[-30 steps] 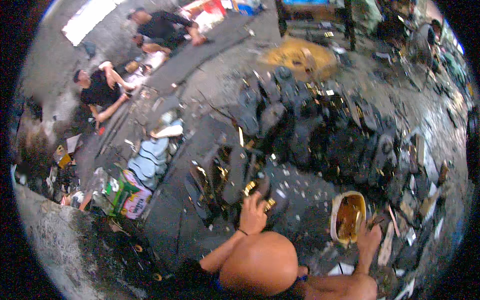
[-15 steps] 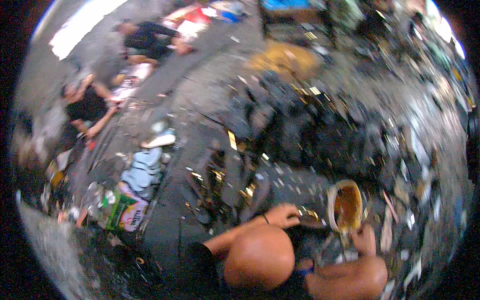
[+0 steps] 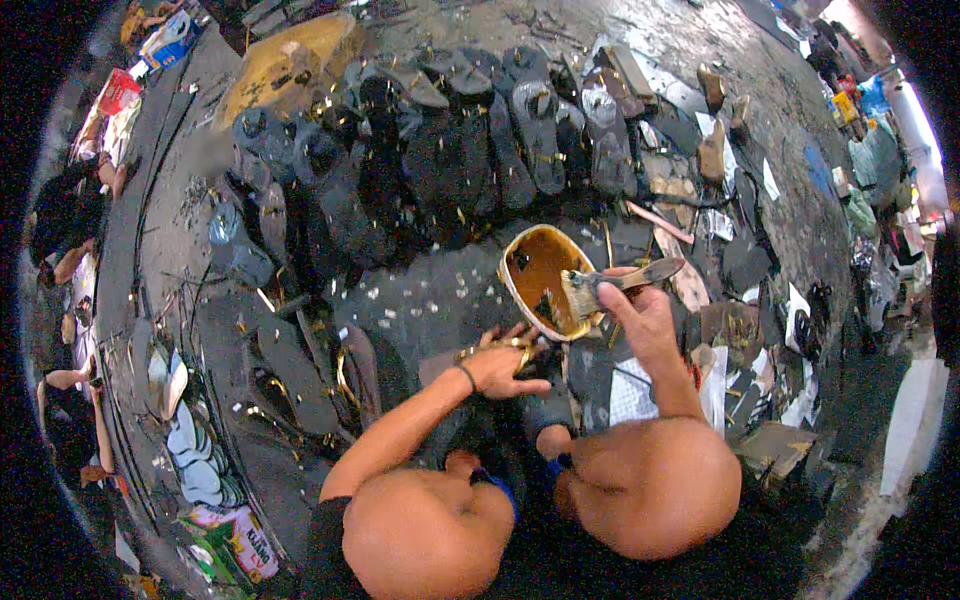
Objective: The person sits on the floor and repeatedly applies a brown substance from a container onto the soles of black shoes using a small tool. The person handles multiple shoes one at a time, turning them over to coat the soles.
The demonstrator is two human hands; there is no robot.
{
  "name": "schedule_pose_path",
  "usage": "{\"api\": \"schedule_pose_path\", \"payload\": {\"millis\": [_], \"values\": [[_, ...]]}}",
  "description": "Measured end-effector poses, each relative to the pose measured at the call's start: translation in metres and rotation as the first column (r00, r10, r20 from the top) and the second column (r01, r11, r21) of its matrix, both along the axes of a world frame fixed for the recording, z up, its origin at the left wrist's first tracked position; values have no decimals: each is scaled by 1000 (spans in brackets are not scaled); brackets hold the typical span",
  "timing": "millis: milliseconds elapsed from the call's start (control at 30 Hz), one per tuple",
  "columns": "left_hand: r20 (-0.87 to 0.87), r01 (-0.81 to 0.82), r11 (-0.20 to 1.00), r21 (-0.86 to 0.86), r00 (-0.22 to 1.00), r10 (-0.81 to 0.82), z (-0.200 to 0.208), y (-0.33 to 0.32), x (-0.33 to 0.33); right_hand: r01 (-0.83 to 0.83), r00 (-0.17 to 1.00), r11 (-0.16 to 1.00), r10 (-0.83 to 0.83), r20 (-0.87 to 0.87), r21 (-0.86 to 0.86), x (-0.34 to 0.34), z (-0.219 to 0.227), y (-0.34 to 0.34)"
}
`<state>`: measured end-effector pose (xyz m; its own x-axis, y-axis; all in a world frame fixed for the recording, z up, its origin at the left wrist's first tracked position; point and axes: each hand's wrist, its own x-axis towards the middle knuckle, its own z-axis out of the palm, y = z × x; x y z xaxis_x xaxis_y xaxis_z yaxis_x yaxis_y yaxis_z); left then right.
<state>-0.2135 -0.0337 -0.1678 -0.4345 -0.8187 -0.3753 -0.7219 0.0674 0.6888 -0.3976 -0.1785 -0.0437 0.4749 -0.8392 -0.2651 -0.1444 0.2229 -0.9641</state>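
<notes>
Gluing soles: right hand (image 3: 640, 315) grips a brush (image 3: 600, 287) over the glue bowl (image 3: 535, 275); left hand (image 3: 500, 365) clasps a gold strap (image 3: 500, 345). Many dark soles (image 3: 450, 150) lie behind in rows on the floor (image 3: 420, 300).

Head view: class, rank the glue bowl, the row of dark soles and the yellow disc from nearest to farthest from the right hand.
1. Glue bowl: just left of the right hand, under its brush.
2. Row of dark soles: beyond the bowl, upper middle.
3. Yellow disc: far upper left.
</notes>
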Motion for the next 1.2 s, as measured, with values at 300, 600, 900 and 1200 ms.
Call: {"api": "schedule_pose_path", "payload": {"millis": [300, 600, 900, 1200], "values": [[-537, -577, 214, 788, -476, 696, 97, 58, 119, -80, 997, 965, 78, -16, -250, 66, 40, -42], [-460, -630, -43, 775, -609, 646, 76, 45, 97, -726, 71, 584, 589, -805, 363, -51, 19, -23], [-583, -629, 188, 755, -511, 632, 100, -7, 79, -226, 940, 709, 339, 43, -669, 158, 26, 5], [-568, -690, 39, 723, -561, 602, 84, 12, 62, -195, 941, 692, 332, 66, -695, 157, 28, 22]]}}
